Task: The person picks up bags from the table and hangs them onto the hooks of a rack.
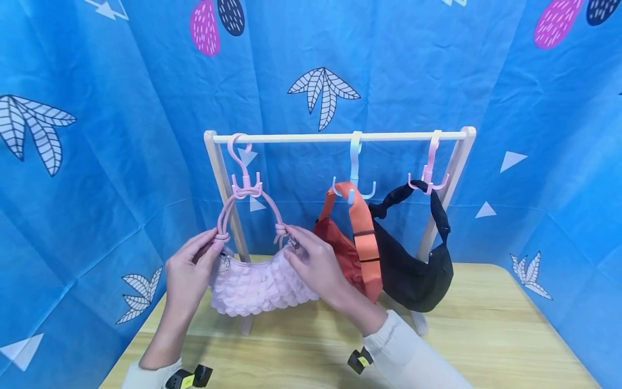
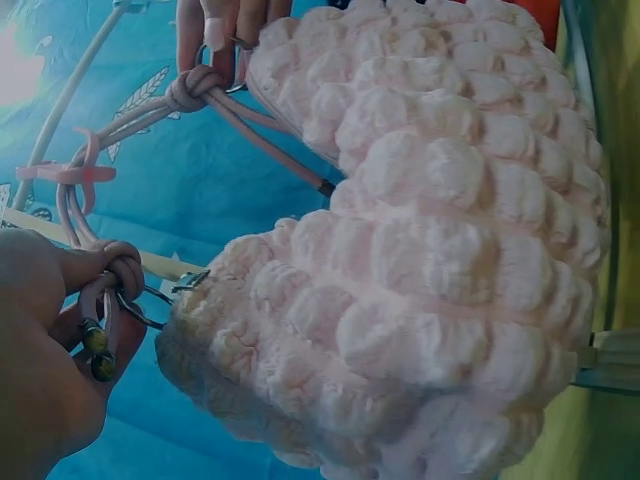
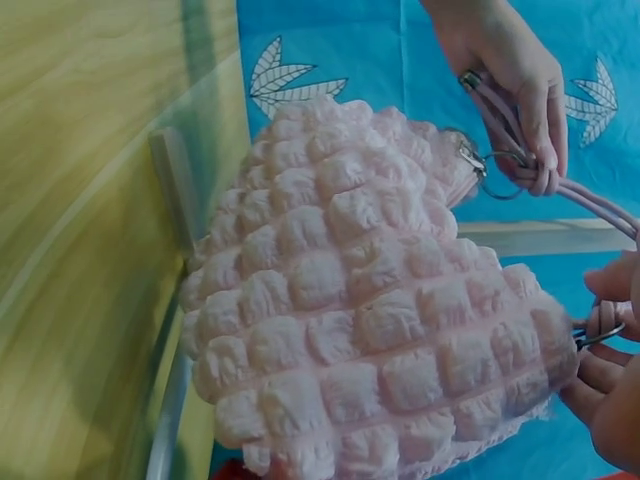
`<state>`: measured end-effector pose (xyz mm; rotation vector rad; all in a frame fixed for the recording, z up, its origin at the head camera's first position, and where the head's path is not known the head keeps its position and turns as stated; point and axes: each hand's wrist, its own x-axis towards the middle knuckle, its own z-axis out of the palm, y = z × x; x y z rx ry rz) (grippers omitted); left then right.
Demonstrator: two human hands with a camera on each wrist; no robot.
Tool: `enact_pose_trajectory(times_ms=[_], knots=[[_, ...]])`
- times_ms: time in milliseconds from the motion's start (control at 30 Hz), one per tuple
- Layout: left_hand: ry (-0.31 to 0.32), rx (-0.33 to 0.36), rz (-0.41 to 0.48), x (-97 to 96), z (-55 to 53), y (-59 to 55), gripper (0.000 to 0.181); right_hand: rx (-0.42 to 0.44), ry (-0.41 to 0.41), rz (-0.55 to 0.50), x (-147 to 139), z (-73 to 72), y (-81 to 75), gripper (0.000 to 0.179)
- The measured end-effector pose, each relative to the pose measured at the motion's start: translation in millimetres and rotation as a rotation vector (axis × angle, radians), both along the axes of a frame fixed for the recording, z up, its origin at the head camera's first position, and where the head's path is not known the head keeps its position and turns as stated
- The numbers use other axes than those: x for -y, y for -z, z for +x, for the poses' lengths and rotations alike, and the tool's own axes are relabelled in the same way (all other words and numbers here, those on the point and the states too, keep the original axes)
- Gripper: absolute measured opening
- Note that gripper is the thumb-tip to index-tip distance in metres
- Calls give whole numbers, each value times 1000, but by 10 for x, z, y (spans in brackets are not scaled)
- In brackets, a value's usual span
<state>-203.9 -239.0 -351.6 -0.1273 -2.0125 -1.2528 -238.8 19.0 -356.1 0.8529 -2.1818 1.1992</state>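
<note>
A pale pink puffy handbag (image 1: 259,286) hangs by its cord handle (image 1: 272,208) from a pink hook (image 1: 245,181) at the rack's left end. My left hand (image 1: 190,266) pinches the knot at the handle's left end, close to a metal ring (image 2: 140,308). At the other end, my right hand (image 1: 316,259) grips the bag's upper right corner by the ring below the second knot; its fingertips (image 3: 598,375) are partly hidden in the head view. The bubbled fabric fills much of both wrist views.
An orange-red bag (image 1: 369,246) hangs from a blue hook (image 1: 355,162), just right of my right hand. Farther right, a black bag (image 1: 413,265) hangs from another pink hook (image 1: 430,162). The white rack bar (image 1: 301,138) spans them above a wooden table (image 1: 486,324); blue cloth stands behind.
</note>
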Motion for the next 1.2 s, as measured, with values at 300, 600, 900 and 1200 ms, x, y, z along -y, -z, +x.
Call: enact_pose_trajectory(times_ms=[300,600,900,1200], knots=[[28,-97,-12,7,15,79,37,50,-34,28,-72,81,57,62],[-10,-107,-61,36,52,153,40,63,-45,51,-134,115,124,61],[-20,-147,-89,67,120,242,40,75,-38,87,-200,175,185,58],[-86,-137,-154,146,216,311,43,97,-32,173,-316,313,181,58]])
